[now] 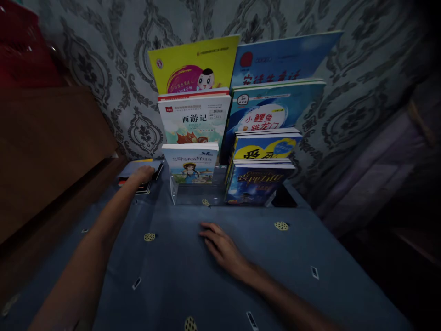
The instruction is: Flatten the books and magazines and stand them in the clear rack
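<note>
My left hand (144,174) reaches to a small pile of books (132,170) at the far left of the table. Its fingers are closed at the right side of a dark-edged book (158,171) there; the fingertips are partly hidden. Low over the blue tablecloth (172,266), or resting on it, my right hand (222,246) is open and holds nothing. Just beyond it stands a clear stepped rack (196,195) with upright books in two columns. A light-blue book (193,165) is at the left front, and a dark-blue book (257,181) at the right front.
Behind those, a yellow-green book (196,59) and a tall blue book (279,57) stand before the patterned wall (113,55). A flat black object (284,197) lies right of the rack. Brown wooden furniture (51,151) borders the table's left side.
</note>
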### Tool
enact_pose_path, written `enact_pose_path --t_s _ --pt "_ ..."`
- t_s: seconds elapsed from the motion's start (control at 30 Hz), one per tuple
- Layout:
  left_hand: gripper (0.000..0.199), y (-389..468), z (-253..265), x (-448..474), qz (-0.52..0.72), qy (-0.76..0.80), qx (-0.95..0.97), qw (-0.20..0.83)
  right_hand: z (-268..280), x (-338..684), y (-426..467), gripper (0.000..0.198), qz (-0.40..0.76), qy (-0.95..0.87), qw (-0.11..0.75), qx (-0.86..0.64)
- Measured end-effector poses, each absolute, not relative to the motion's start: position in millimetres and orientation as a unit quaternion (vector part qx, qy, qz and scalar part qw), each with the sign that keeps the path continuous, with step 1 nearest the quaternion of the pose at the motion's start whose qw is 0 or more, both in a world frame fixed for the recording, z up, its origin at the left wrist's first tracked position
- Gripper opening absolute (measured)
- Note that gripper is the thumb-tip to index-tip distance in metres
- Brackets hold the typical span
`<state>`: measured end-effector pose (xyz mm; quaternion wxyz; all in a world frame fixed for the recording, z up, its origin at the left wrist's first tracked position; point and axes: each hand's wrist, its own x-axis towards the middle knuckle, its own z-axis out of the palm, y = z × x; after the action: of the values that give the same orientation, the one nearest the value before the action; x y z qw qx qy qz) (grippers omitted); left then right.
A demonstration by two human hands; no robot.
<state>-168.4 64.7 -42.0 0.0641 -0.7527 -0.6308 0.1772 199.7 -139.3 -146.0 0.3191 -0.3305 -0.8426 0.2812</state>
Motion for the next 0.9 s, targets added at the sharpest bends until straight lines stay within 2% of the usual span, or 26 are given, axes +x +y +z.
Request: enact_pose_path --t_s 0.4,0.9 --pt "0.037 -12 -53 -173 0.161 -0.681 -0.71 0.085 -147 199 -138 0.03 0.277 -0.846 0.318 -0.327" --pt "0.04 -118 -84 -129 0.149 -0.663 -0.727 0.096 -153 196 -136 0.029 0.259 -0.852 0.327 -0.316"
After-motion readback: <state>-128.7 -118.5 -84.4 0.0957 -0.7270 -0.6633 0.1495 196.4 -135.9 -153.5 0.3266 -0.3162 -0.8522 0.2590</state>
